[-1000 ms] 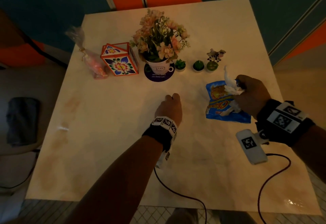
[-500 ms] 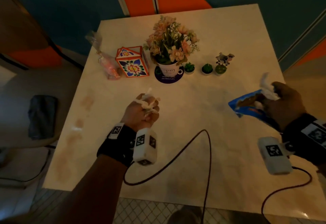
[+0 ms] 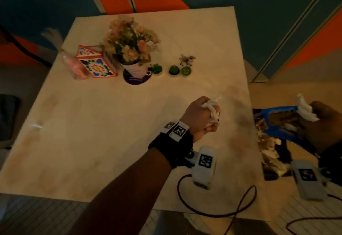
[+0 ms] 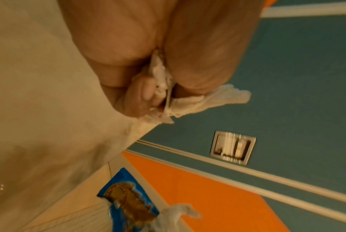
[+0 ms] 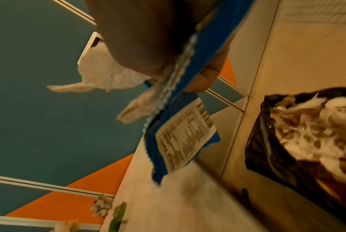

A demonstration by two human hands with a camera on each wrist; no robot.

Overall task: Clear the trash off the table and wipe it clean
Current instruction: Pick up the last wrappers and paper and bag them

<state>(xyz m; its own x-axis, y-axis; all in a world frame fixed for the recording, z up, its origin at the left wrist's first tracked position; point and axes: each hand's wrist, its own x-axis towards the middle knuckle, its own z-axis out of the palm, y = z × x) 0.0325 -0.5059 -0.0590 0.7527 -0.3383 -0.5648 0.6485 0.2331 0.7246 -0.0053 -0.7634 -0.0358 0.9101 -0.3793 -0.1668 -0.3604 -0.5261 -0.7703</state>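
Your right hand (image 3: 322,123) is curled round a blue snack wrapper (image 3: 281,120) and a wad of white tissue (image 3: 305,109), both pinched together past the table (image 3: 111,142) edge at about three o'clock, above a black bin bag (image 5: 267,149) already holding pale scraps; your left hand (image 3: 199,116) is clenched on a second crumpled tissue (image 3: 212,105), raised over the table towards four o'clock of its middle; judge all three as nearly weightless and limp, so they will not drop cleanly; the wrapper is thin, slick film that can slide out of a loose pinch, so keep your thumb across its crimped seam (image 5: 178,75); the tissue is soft and tears, so hold the bunched core and not the loose tail, and let go low over the bag, since a draught could carry it aside; one small white scrap (image 3: 38,126) lies near the nine o'clock edge, and faint brownish smears show around it; at eleven to twelve o'clock stand a patterned box (image 3: 96,64), a pink cellophane packet (image 3: 74,64) just beside it, a flower pot (image 3: 133,49) on a dark coaster (image 3: 137,79), three little green plants (image 3: 174,70) and a small figurine (image 3: 187,60); whether the pink packet counts as trash I cannot tell.
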